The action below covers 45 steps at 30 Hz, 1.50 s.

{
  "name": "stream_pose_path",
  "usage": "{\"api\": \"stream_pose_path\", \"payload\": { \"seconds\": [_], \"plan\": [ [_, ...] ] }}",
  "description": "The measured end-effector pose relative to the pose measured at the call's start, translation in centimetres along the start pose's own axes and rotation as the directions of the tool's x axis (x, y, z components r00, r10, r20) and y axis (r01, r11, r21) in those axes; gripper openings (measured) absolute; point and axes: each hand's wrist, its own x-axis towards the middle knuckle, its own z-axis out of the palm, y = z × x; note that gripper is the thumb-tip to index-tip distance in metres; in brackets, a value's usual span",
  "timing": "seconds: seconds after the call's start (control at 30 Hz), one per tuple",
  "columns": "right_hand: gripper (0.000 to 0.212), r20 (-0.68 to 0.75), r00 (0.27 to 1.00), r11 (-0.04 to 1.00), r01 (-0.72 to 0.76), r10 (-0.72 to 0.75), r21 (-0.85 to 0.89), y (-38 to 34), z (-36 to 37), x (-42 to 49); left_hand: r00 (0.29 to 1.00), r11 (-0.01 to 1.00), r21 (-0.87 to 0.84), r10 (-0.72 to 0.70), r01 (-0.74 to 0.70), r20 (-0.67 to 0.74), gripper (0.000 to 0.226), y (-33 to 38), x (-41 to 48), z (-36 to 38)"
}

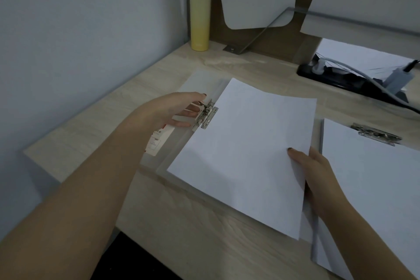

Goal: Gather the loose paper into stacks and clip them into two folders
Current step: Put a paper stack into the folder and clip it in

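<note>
Left hand (pixel 179 109), arm outstretched, seemingly pinches the clip (pixel 205 116); right hand (pixel 316 170) grips the paper stack (pixel 245 150).

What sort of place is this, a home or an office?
Probably a work or study desk against a wall; home or office, I cannot tell. Signs: the wooden desk, a folder with a metal clip and white paper, and a black power strip.

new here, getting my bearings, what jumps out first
A white paper stack fills the middle of the desk, its left edge at a metal clip that the left hand grips, while the right hand holds its right edge. A yellow bottle stands in the back left corner.
</note>
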Motion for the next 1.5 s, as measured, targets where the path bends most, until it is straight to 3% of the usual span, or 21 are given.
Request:
{"api": "stream_pose_path", "payload": {
  "seconds": [0.17,0.63,0.87,1.03,1.2,1.5],
  "plan": [
    [0.017,-0.021,1.000,1.000,0.004,-0.004,0.003,0.0,0.1,0.0,0.999,0.998,0.048,-0.039,0.038,0.020,0.049,0.1,-0.6,-0.4],
    [0.014,-0.029,0.999,1.000,0.023,-0.023,-0.010,0.3,0.1,0.2,0.998,0.998,0.018,-0.067,0.066,0.015,0.052,-0.2,-0.8,-0.7],
    [0.015,-0.017,0.999,0.999,0.030,-0.030,-0.020,0.3,0.0,0.1,0.995,0.992,-0.122,0.005,0.007,0.100,0.036,-0.8,-1.1,0.1],
    [0.016,-0.012,0.999,0.998,0.047,-0.047,-0.039,0.3,0.0,0.0,0.968,0.970,-0.240,0.039,0.022,0.249,0.047,-1.8,-1.7,0.6],
    [0.013,-0.025,0.999,0.999,0.035,-0.036,-0.040,0.4,-0.1,0.2,0.946,0.928,-0.374,0.117,0.004,0.302,0.036,-3.4,-1.9,0.6],
    [0.015,-0.027,0.999,0.997,0.027,-0.029,-0.069,0.4,-0.1,0.3,0.964,0.967,-0.224,0.170,-0.123,0.204,0.026,-4.7,-1.9,0.8]
  ]
}}
